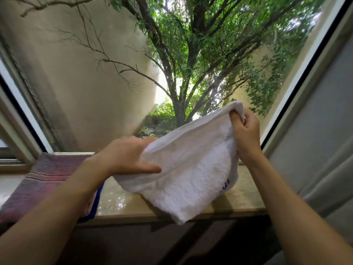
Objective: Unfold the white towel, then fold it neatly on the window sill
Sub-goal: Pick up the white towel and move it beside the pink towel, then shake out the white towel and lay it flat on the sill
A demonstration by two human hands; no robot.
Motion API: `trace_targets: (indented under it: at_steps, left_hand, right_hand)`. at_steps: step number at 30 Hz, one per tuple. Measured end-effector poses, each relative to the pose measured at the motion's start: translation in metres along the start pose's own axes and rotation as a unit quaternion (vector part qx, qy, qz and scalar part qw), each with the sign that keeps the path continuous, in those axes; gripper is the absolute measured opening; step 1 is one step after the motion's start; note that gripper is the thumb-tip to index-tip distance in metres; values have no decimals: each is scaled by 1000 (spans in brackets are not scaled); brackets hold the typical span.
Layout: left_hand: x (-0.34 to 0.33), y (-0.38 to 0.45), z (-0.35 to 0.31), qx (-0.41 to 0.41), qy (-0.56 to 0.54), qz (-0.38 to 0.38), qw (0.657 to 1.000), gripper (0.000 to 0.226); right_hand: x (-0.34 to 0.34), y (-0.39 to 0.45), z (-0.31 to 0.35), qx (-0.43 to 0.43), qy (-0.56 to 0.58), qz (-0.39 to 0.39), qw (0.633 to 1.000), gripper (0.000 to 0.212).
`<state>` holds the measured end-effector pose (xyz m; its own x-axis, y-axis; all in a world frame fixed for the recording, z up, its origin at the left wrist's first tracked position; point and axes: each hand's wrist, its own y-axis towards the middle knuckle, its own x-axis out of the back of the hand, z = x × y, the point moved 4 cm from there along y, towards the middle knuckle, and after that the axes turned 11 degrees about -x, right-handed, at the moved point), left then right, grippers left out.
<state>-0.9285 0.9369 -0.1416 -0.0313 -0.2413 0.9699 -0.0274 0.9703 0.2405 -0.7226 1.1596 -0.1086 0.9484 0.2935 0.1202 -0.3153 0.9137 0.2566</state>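
Observation:
A white terry towel [191, 169] with a small purple mark near one edge hangs in the air above the glossy beige window sill [126, 203]. It is still doubled over, and its lowest corner droops past the sill's front edge. My left hand [128, 155] grips the towel's left end, thumb on top. My right hand [246, 131] is raised higher and pinches the towel's upper right corner against the window glass.
A folded purple-pink striped cloth [36, 186] lies on the sill at the left, with a blue cloth [96, 203] beside it under my left forearm. A grey curtain [322, 146] hangs at the right. Beyond the glass stand a tree and a wall.

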Motion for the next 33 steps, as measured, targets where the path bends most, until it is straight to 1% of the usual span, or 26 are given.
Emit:
trace_targets:
  at_steps: [2, 3, 4, 6, 7, 9, 10, 12, 14, 15, 18, 19, 21, 23, 26, 28, 29, 30, 31, 33]
  left_hand:
    - [-10, -2, 0, -16, 46, -5, 999, 68]
    - [-12, -5, 0, -21, 59, -27, 998, 68]
    - [-13, -8, 1, -30, 64, -68, 995, 69]
    - [-14, -17, 2, -59, 53, -152, 985, 71]
    - [-17, -22, 2, -73, 41, -171, 982, 71]
    - [-31, -34, 4, -89, 4, -171, 981, 64]
    - [-38, -40, 5, -84, -15, -174, 981, 57]
    - [-45, -48, 6, -65, -31, -212, 975, 40]
    - [-48, -50, 6, -57, -37, -232, 970, 26]
    - [-50, -50, 7, -50, -43, -226, 972, 24]
    - [-55, -49, 16, -23, -60, -202, 977, 29]
    - [-54, -48, 19, -10, -82, -210, 974, 32]
    - [-41, -46, 27, 29, -143, -257, 955, 35]
    - [-21, -41, 34, 74, -190, -290, 935, 30]
    - [7, -28, 34, 91, -199, -292, 931, 24]
    - [20, -18, 34, 99, -217, -285, 928, 22]
    - [23, -14, 35, 115, -240, -279, 923, 21]
    - [25, -10, 38, 137, -277, -277, 910, 19]
    - [26, -8, 44, 163, -327, -285, 886, 16]
    - [34, -6, 56, 217, -427, -319, 818, 8]
  right_hand:
    - [-1, -1, 0, 0, 0, 3, 1000, 28]
    - [-1, -1, 0, 2, 1, 2, 1000, 32]
    - [-1, -2, 0, 5, 2, 2, 1000, 34]
    - [0, -2, 0, 3, 5, 0, 1000, 32]
    - [1, -2, -1, 2, 3, -2, 1000, 29]
    - [4, -1, -3, -1, -1, -2, 1000, 23]
    - [5, -1, -4, -4, -2, -1, 1000, 20]
    - [7, -2, -8, -14, -6, 1, 1000, 16]
    - [10, -3, -12, -24, -12, 1, 1000, 19]
    - [11, -2, -15, -28, -15, 4, 999, 23]
    - [12, -3, -18, -37, -25, 11, 999, 29]
    - [13, -3, -18, -39, -33, 11, 999, 27]
    - [15, -4, -18, -46, -48, 17, 998, 20]
    - [14, -4, -17, -55, -57, 35, 996, 23]
    - [6, -7, -11, -41, -110, 67, 991, 25]
    - [-2, -14, -5, -38, -149, 102, 983, 27]
    - [-5, -18, -2, -39, -162, 123, 978, 30]
    - [-8, -22, 1, -43, -169, 138, 975, 32]
    - [-8, -25, 5, -48, -170, 144, 974, 32]
    - [-2, -22, 14, -54, -152, 118, 980, 29]
